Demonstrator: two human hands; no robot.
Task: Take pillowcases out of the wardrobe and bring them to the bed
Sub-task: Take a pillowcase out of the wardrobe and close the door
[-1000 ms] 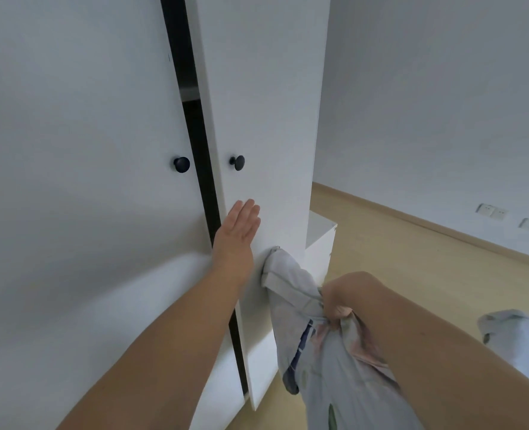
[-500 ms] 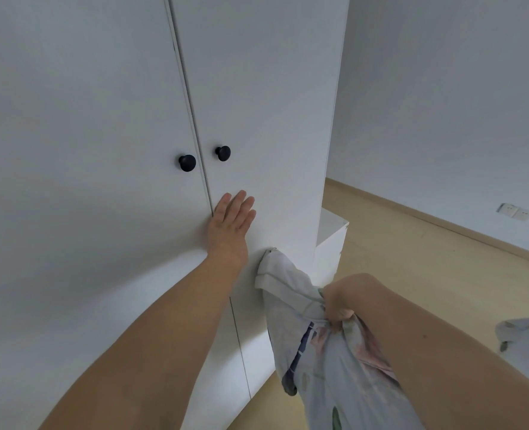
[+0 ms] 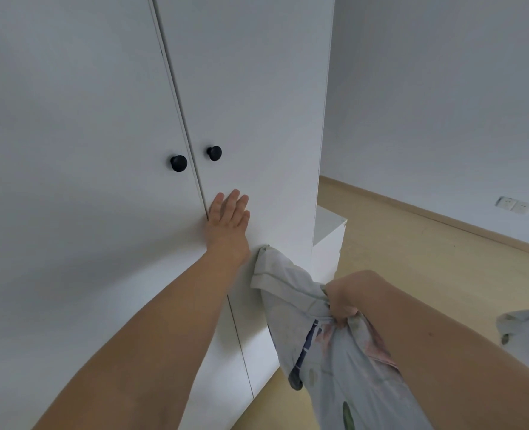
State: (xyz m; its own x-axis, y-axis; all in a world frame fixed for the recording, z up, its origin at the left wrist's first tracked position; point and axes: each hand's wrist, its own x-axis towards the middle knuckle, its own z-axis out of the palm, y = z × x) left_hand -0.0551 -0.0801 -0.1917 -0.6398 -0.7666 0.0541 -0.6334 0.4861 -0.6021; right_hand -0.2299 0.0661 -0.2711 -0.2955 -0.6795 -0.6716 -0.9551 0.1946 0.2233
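Wardrobe (image 3: pixel 86 150) doors are meeting along a thin seam in the head view, filling the left and middle of the frame, white and plain. Two black knobs are sitting either side of that seam, the left knob (image 3: pixel 178 163) slightly lower in the frame than the right knob (image 3: pixel 214 153). A person's left hand (image 3: pixel 228 219) is pressing flat against the right door (image 3: pixel 250 103) just below the knobs, fingers straight and together, the thumb side lying at the seam, gripping nothing. The bare left forearm is stretching up from the lower left corner.

Lower right, the right hand (image 3: pixel 341 301) is clenching around a bunch of pale printed fabric, the pillowcases (image 3: pixel 328 361), fingers curled tight into the cloth. One hemmed corner is poking up toward the door, just beside the left wrist; whether it is touching the door cannot be told. The rest is hanging down past the bottom edge, showing dark blue, pink and green markings.

Beside the wardrobe's right side, a low white cabinet (image 3: pixel 328 243) is standing on a light wooden floor (image 3: pixel 412 259). A white wall (image 3: pixel 443 88) is running behind, with sockets (image 3: pixel 511 205) set low near the right edge. More pale printed fabric (image 3: pixel 526 333) is lying at the far right edge, well apart from the held bundle.
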